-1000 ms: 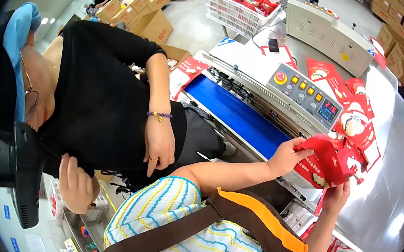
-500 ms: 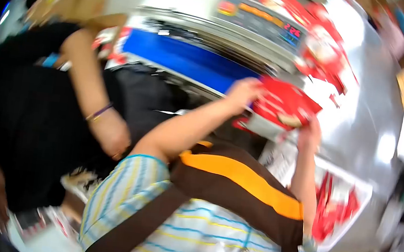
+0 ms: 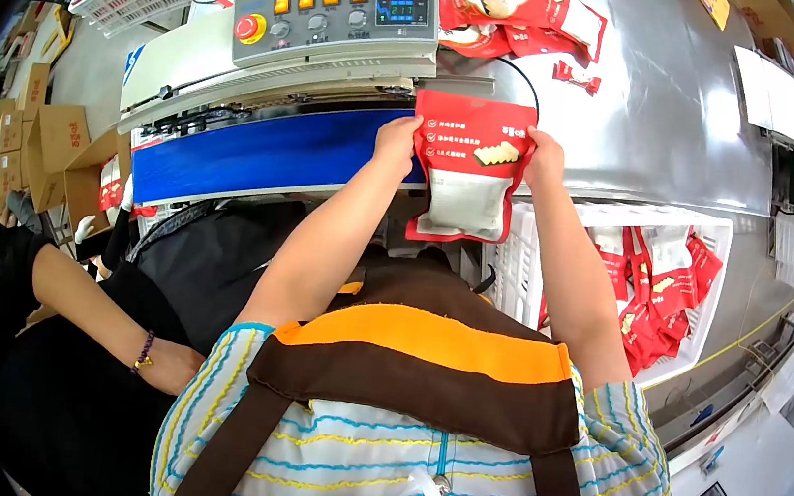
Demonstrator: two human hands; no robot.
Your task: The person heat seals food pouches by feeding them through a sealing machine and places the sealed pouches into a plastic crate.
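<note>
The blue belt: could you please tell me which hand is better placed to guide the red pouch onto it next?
The left hand, probably: it holds the red pouch by the side nearest the blue belt. The right hand holds the opposite side, toward the white basket.

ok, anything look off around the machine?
Slightly: one small red packet lies by itself on the steel table, just off the loose heap of pouches. No spill visible, and the held pouch shows no obvious damage.

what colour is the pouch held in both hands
The pouch is red with a whitish lower panel, seen best in the head view.
</note>
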